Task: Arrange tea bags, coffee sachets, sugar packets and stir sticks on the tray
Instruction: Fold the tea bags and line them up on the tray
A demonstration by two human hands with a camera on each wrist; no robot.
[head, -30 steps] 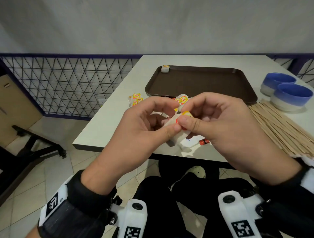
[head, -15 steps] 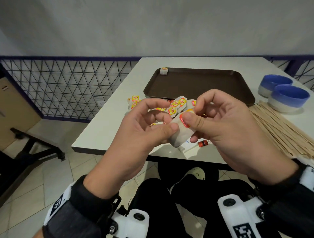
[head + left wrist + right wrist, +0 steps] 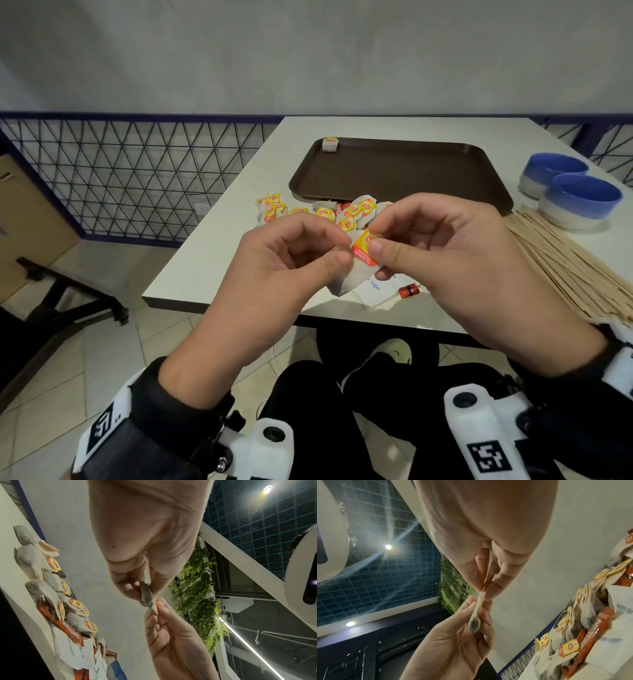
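Both hands hold one tea bag [image 3: 352, 275] in the air above the table's near edge. My left hand [image 3: 329, 251] pinches the bag's paper pouch [image 3: 146, 596]; my right hand [image 3: 373, 240] pinches its yellow and red tag [image 3: 364, 250]. In the right wrist view the bag [image 3: 475, 620] hangs between the two pinches. A brown tray [image 3: 404, 171] lies further back, with a single tea bag [image 3: 330, 144] in its far left corner. A heap of tea bags [image 3: 318, 214], red coffee sachets [image 3: 68, 628] and white sugar packets [image 3: 375, 291] lies on the table before the tray.
Wooden stir sticks [image 3: 561, 263] fan out on the table at right. Two blue and white bowls [image 3: 579, 198] stand behind them. A metal mesh railing [image 3: 120, 178] runs left of the white table [image 3: 205, 267]. My knees show below the table edge.
Both hands stayed at the table's near edge, turning the tea bag between them; the tag now faces up, flat under my right thumb.
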